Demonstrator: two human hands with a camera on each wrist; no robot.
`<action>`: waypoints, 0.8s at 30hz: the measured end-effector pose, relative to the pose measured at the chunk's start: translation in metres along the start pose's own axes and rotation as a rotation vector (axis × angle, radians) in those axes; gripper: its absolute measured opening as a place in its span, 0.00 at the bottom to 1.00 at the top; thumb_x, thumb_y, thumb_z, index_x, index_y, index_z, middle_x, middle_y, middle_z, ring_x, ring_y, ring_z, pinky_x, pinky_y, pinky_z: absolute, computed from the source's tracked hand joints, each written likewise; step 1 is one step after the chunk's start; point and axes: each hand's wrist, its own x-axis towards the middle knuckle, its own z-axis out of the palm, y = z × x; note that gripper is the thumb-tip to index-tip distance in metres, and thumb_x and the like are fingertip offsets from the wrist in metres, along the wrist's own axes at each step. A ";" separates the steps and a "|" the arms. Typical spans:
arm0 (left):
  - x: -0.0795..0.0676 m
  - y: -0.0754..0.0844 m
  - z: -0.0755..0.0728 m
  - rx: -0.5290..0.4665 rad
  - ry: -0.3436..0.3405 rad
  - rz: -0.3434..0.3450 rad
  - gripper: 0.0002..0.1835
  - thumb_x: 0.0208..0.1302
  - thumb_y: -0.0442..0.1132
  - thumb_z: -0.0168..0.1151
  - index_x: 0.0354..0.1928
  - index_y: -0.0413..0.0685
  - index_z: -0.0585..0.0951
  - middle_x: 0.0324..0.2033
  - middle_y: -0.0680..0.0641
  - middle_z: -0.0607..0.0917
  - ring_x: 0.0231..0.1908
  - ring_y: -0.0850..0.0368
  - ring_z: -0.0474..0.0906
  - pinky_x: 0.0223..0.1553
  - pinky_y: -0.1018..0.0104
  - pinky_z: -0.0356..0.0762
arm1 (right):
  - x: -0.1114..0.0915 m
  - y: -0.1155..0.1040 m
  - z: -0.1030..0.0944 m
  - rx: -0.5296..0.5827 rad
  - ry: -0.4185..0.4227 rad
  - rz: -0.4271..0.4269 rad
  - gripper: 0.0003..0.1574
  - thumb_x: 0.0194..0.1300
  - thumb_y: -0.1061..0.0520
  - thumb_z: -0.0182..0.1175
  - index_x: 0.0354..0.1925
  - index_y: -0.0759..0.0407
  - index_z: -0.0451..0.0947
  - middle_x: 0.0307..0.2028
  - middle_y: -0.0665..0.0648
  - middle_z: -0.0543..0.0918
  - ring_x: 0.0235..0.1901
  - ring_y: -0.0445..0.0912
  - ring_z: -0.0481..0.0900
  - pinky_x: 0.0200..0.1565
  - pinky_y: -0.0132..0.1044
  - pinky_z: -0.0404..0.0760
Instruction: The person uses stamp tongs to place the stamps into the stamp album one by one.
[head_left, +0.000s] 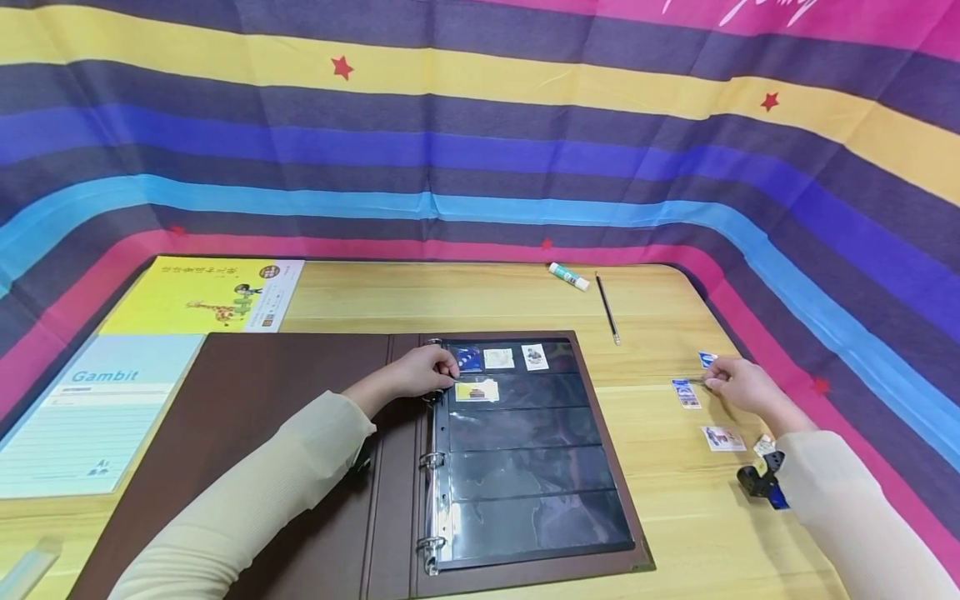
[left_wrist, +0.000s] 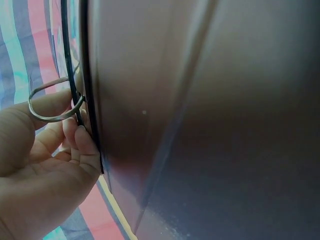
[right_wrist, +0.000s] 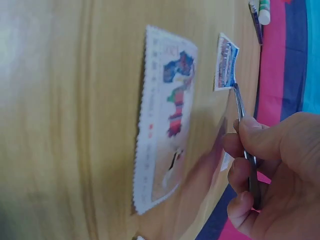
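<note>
An open brown stamp album (head_left: 300,433) lies on the table, a black pocket page (head_left: 525,475) on its rings. My left hand (head_left: 420,372) pinches the page's inner edge by the top metal ring (left_wrist: 55,120). Three stamps sit in the top row, and a yellow stamp (head_left: 472,391) is in the second. To the right of the album, my right hand (head_left: 742,387) holds metal tweezers (right_wrist: 241,107). Their tip touches the edge of a blue-and-white stamp (right_wrist: 226,62) on the table. A larger stamp with colourful figures (right_wrist: 167,120) lies nearer the right wrist camera.
Behind the album lie a glue stick (head_left: 570,276) and a pencil (head_left: 608,308). On the left are a yellow booklet (head_left: 172,292) and a pale blue notebook (head_left: 97,417). Another stamp (head_left: 707,359) lies beyond my right hand. A striped cloth (head_left: 480,158) hangs around the table.
</note>
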 end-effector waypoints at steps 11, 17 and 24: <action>0.000 -0.002 0.000 -0.020 0.002 -0.013 0.02 0.50 0.29 0.55 0.28 0.41 0.74 0.23 0.50 0.71 0.26 0.58 0.65 0.29 0.68 0.65 | 0.006 -0.048 -0.013 0.007 0.087 -0.132 0.06 0.58 0.60 0.48 0.26 0.62 0.68 0.22 0.54 0.69 0.22 0.45 0.62 0.25 0.37 0.61; 0.000 -0.002 0.000 -0.018 0.002 -0.007 0.02 0.50 0.29 0.54 0.28 0.41 0.74 0.23 0.50 0.71 0.26 0.58 0.65 0.29 0.68 0.65 | 0.020 -0.101 -0.009 0.038 0.115 -0.196 0.05 0.57 0.62 0.48 0.27 0.61 0.70 0.23 0.54 0.71 0.22 0.45 0.65 0.25 0.37 0.63; 0.000 -0.001 0.001 -0.030 -0.002 0.013 0.02 0.50 0.29 0.53 0.28 0.40 0.74 0.22 0.50 0.70 0.25 0.58 0.64 0.28 0.68 0.64 | 0.039 -0.162 0.011 0.073 0.107 -0.276 0.03 0.54 0.63 0.51 0.24 0.59 0.69 0.22 0.52 0.71 0.21 0.44 0.65 0.25 0.36 0.63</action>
